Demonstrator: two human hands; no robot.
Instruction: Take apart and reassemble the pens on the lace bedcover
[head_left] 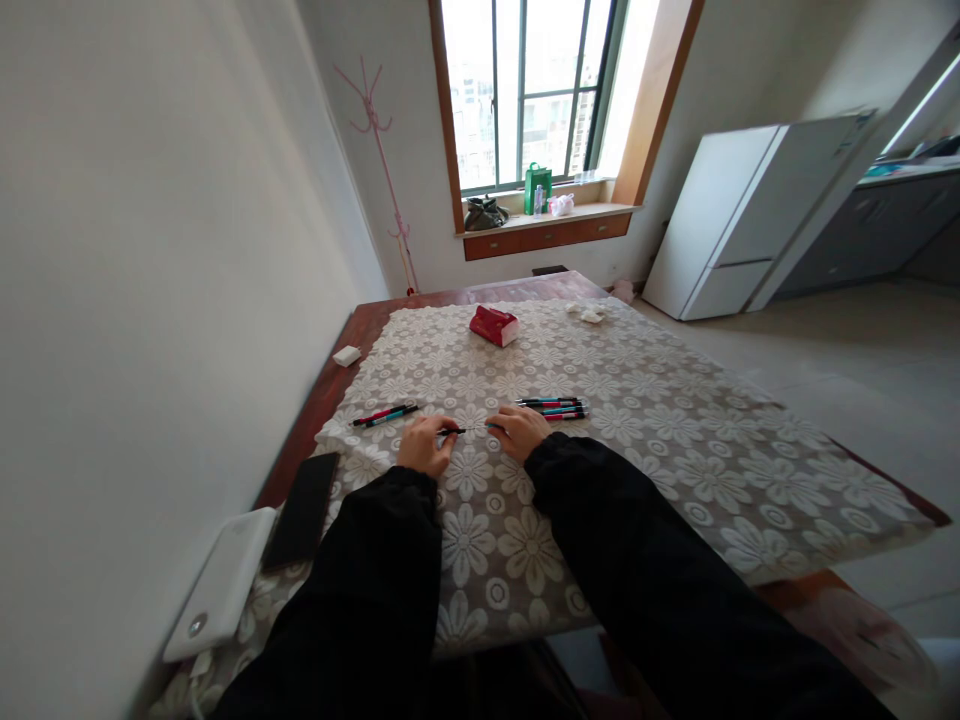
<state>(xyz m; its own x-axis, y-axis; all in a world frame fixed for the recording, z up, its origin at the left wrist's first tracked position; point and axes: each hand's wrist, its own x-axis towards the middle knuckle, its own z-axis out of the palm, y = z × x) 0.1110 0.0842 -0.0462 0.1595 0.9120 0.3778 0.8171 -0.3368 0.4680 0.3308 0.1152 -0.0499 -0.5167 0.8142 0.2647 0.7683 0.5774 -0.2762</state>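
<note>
Hands: two, left hand (424, 444) and right hand (518, 432), sharing one pen (463, 430) between them. Pens left of the hands (385, 414): two. Pens right of the hands (559, 407): a bundle of about four; exact number unclear. Red packs (494, 325): one. Phones (303, 509): one. White flat devices (222, 583): one. White blocks (346, 355): one. Crumpled tissues (587, 313): one cluster.
</note>
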